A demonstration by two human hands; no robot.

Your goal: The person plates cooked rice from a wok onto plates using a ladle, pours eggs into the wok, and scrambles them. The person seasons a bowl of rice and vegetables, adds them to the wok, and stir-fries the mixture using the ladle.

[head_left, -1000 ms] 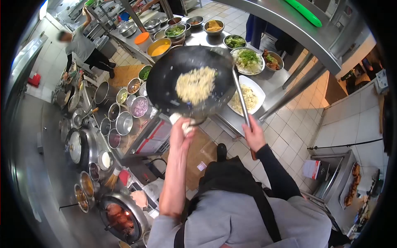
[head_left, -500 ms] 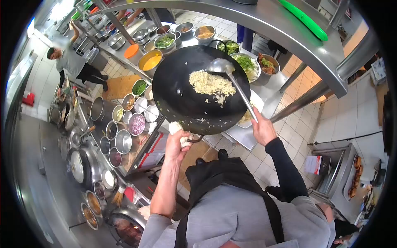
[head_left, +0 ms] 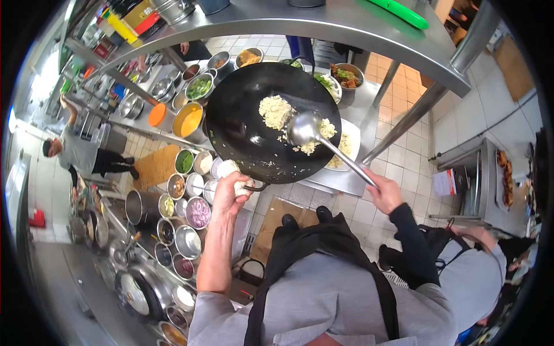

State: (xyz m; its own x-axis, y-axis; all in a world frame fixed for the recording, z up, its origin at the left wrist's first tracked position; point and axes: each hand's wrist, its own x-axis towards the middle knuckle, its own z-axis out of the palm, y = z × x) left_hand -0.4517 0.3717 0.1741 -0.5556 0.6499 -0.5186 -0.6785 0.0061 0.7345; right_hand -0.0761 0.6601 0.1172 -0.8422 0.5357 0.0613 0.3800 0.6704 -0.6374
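Observation:
My left hand [head_left: 235,188] is closed around a white cloth [head_left: 228,167] on the near loop handle of a large black wok [head_left: 236,115]. The wok is held up, tilted, over the edge of a steel counter. My right hand [head_left: 385,190] grips the long handle of a metal ladle [head_left: 303,129], its bowl down in the wok. Pale fried rice [head_left: 276,112] lies in two clumps, one left of the ladle and one partly behind it. Below the wok's right side, a white plate [head_left: 353,137] with similar rice on it is partly hidden.
Bowls of onion [head_left: 198,212], herbs and yellow liquid [head_left: 188,120] crowd the counter at left. A steel shelf [head_left: 277,29] crosses above the wok. One co-worker [head_left: 86,155] stands far left, another [head_left: 467,271] close at my right.
The ladle has moved down into the rice, and the single heap is now split in two. My right hand has shifted right and down. A co-worker has come closer at right.

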